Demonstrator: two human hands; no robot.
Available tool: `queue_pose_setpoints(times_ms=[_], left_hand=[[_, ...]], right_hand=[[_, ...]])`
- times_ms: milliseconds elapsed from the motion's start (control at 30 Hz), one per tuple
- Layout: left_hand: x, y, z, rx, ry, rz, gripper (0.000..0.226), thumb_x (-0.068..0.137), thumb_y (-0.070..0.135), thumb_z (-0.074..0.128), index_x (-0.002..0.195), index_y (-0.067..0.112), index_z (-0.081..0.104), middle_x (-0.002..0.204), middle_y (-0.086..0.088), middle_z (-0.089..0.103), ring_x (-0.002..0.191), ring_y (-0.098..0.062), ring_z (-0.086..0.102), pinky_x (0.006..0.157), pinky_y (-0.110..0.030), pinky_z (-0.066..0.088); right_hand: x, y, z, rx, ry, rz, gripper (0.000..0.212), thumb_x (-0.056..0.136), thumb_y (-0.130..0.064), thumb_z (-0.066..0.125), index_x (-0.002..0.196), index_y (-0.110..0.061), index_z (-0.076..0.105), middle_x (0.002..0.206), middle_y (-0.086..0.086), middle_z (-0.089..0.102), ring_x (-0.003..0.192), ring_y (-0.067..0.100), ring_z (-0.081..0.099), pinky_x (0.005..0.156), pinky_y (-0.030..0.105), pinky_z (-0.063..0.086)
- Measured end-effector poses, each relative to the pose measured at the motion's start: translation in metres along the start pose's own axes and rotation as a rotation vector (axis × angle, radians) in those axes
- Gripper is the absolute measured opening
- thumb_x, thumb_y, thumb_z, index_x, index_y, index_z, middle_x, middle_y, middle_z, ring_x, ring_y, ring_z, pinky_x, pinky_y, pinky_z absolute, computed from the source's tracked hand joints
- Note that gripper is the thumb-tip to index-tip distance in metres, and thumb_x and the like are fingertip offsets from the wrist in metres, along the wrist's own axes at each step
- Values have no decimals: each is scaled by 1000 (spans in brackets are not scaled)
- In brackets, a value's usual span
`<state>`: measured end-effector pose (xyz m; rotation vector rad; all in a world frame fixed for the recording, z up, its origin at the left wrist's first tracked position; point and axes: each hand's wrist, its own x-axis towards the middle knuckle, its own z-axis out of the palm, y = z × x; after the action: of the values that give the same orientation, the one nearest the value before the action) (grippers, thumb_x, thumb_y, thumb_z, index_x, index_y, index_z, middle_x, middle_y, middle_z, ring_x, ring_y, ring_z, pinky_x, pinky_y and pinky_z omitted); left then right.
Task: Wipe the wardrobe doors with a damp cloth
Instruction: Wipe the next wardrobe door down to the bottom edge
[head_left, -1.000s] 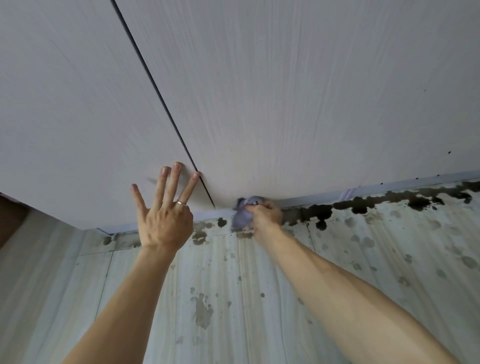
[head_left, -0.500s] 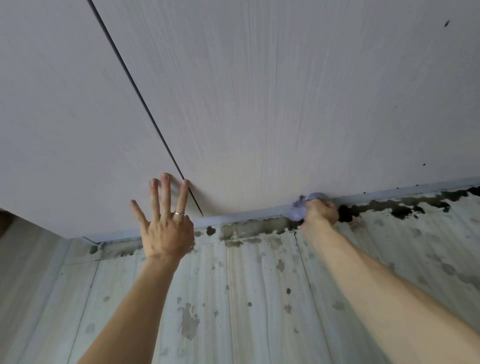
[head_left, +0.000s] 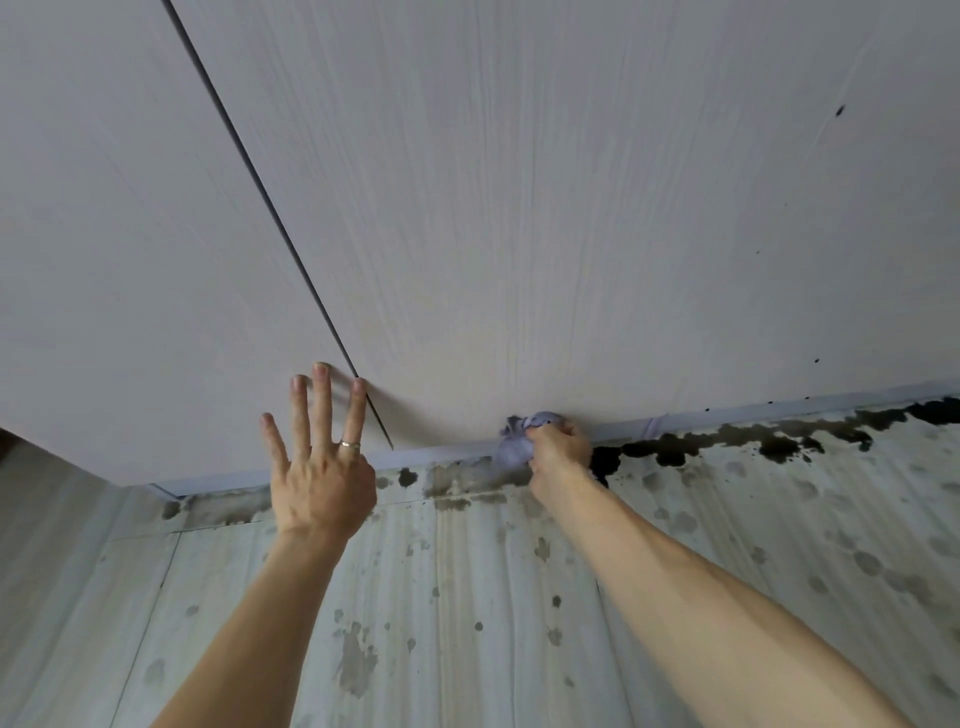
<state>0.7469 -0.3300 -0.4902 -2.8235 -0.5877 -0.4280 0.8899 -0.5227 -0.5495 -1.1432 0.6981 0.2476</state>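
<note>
The view looks down along two pale wood-grain wardrobe doors to the tiled floor (head_left: 467, 597).

1. Left door (head_left: 130, 260) and right door (head_left: 571, 208) meet at a narrow dark seam (head_left: 270, 208) that runs diagonally down to the bottom edge.
2. A pale lilac strip (head_left: 779, 410) runs along the foot of the doors, between them and the floor.
3. The left grip (head_left: 319, 483), a bare hand, is wide: its fingers (head_left: 322, 395) are straight and spread, with the tips on the left door just beside the seam. The index fingertip lies at the seam itself. A ring (head_left: 349, 445) sits on one finger.
4. The right grip (head_left: 558, 449), also a bare hand, is closed around a bunched lilac cloth (head_left: 514, 447). The fingers curl over the cloth, which protrudes to the left of the knuckles.
5. The cloth is at the bottom edge of the right door, touching the strip where it meets the floor, well to the right of the seam.
6. Black stains (head_left: 675, 449) line the floor along the strip to the right of the cloth; to its left the marks are grey and fainter. Grey blotches are scattered over the tiles.
7. A few small dark specks (head_left: 840, 110) mark the right door.
</note>
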Motion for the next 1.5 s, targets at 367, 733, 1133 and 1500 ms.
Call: queue_pose_setpoints(times_ms=[367,733,1133,1500], left_hand=[[-7,22,-16,-121,-136,-12,107,87,20,62,157,34,-18,157,-8,-41,153,-28,-16,121,-62,7],[-22,28,10,-219,-121,36,98,85,17,64,160,35,5,166,-2,-23,155,-26,-9,121,-62,5],[18,-29,-112,-350,-333,-125,67,90,9,55,152,23,37,150,-5,45,143,-27,37,121,-46,23],[141,-156,-505,-666,-655,-389,36,98,27,44,130,34,59,126,9,63,108,-15,62,90,-32,52]], right_hand=[[43,-89,-89,189,295,-207,21,83,9,47,78,-10,53,78,15,60,66,26,58,60,34,51],[-54,-18,-19,-309,-379,71,30,86,19,56,81,-11,54,83,7,62,79,19,61,76,34,52],[-148,-86,27,-714,-436,72,20,86,5,68,88,-14,65,102,14,71,93,29,68,81,38,58],[-472,-396,160,-831,-744,-118,18,84,1,71,97,-13,70,98,7,76,88,21,74,83,33,60]])
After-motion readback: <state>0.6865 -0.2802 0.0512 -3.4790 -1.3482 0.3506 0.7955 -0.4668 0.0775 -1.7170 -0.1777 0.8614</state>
